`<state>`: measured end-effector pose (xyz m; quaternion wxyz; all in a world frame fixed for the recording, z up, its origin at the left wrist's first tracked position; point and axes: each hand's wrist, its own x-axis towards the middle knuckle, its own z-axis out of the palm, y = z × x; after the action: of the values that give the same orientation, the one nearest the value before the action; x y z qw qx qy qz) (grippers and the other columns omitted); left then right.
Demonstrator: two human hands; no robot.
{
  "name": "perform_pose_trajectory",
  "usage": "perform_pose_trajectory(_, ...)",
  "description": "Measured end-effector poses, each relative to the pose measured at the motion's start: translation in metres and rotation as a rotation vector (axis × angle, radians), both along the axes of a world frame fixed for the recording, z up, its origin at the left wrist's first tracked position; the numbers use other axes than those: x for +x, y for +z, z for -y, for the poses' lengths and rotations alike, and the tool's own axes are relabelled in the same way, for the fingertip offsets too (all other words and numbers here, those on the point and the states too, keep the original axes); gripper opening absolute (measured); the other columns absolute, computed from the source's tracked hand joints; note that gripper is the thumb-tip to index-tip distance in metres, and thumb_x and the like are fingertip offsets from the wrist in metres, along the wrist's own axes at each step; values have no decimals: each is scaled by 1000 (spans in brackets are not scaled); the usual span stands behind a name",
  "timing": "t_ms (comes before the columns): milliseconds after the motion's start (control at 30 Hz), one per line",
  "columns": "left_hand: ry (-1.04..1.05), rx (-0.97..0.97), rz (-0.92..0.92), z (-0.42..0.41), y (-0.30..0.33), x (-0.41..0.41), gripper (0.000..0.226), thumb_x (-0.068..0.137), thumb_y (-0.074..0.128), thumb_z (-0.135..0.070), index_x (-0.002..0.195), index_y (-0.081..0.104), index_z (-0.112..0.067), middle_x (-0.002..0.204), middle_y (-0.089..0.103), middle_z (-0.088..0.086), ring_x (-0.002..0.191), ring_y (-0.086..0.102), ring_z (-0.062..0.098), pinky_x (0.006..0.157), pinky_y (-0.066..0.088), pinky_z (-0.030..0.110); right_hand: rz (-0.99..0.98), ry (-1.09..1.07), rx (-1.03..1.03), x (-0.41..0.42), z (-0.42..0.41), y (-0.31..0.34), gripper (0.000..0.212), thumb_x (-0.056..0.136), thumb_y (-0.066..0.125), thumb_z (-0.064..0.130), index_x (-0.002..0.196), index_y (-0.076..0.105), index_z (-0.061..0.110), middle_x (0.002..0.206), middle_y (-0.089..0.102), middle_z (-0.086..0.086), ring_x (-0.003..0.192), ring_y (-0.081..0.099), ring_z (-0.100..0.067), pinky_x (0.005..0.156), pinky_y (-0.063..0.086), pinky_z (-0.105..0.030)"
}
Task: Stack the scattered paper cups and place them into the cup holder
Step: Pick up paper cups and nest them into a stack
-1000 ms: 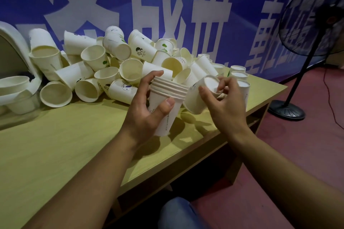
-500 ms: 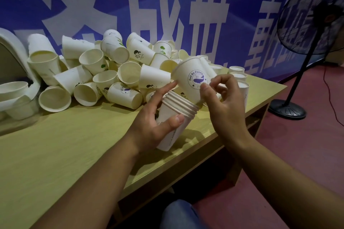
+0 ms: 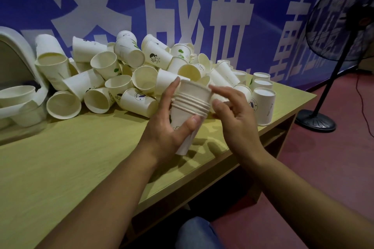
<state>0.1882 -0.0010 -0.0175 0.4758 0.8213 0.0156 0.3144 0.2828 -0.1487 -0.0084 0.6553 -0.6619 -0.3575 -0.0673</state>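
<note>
A blue banner [image 3: 202, 6] with white characters backs the wooden table [image 3: 60, 168]; a black fan [image 3: 342, 26] stands on red floor [image 3: 334, 168].

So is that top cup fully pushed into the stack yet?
Not yet: the top cup stands proud of the stack, its rim well above the others.

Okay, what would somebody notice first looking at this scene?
A big heap of white paper cups sprawls across the back of the yellow-green table. In front of it, the left hand grips a nested stack of cups, the right hand fingering its top cup.
</note>
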Motion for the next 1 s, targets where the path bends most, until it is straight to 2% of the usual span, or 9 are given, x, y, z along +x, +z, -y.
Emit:
perform_pose_trajectory(100,105,39,1,-4,0,2,83,72,59,-67,143,17,-65,140,46,-7,111,59,13,90,57,41,43,25,-62,0,0,-5,31,95,55,33,125,63,40,129,52,9,104,57,-6,85,54,-26)
perform_pose_trajectory(167,153,39,9,-4,0,2,78,71,60,-68,140,24,-62,130,53,-8,105,62,12,86,58,39,72,-27,-122,5,0,-4,35,96,60,27,130,59,37,130,51,11,106,54,-6,81,51,-21)
perform_pose_trajectory(233,203,17,21,-4,0,2,75,71,62,-66,137,28,-57,116,54,-17,92,62,4,74,56,28,161,-193,-198,13,-2,1,45,92,65,26,134,53,39,131,49,11,116,49,-13,92,48,-31)
perform_pose_trajectory(300,257,11,32,-5,1,2,72,77,65,-59,139,29,-49,108,50,-21,86,61,3,65,52,23,277,-342,-348,23,-6,8,56,89,68,31,140,46,42,141,45,6,130,37,-21,105,36,-42)
perform_pose_trajectory(467,374,30,20,-11,-1,3,66,87,70,-47,138,29,-42,110,52,-7,87,60,10,66,52,30,330,-414,-670,48,-20,20,73,88,68,44,149,27,47,156,32,4,141,22,-28,112,18,-53)
perform_pose_trajectory(600,281,10,-11,-10,-2,1,74,73,61,-65,135,25,-51,111,54,-10,87,63,11,68,55,31,351,-401,-689,61,-26,14,72,87,68,47,147,29,45,148,44,3,137,29,-26,109,20,-51)
perform_pose_trajectory(700,228,32,-53,-9,-3,1,79,65,57,-73,135,25,-56,117,56,-9,95,63,13,77,56,35,338,-429,-530,65,-24,10,67,85,71,44,143,36,44,135,52,3,130,39,-23,107,24,-50)
perform_pose_trajectory(833,195,56,-70,-9,-5,4,81,66,58,-74,138,25,-58,126,56,-3,102,62,17,83,56,40,391,-389,-590,65,-22,4,73,85,71,47,146,30,45,150,39,4,141,29,-22,114,16,-53)
perform_pose_trajectory(1000,176,25,-64,-9,-6,3,84,65,59,-73,140,25,-57,131,53,-1,108,60,19,87,56,43,449,-348,-647,67,-27,-2,73,86,69,51,146,29,44,150,44,7,143,32,-19,117,11,-53)
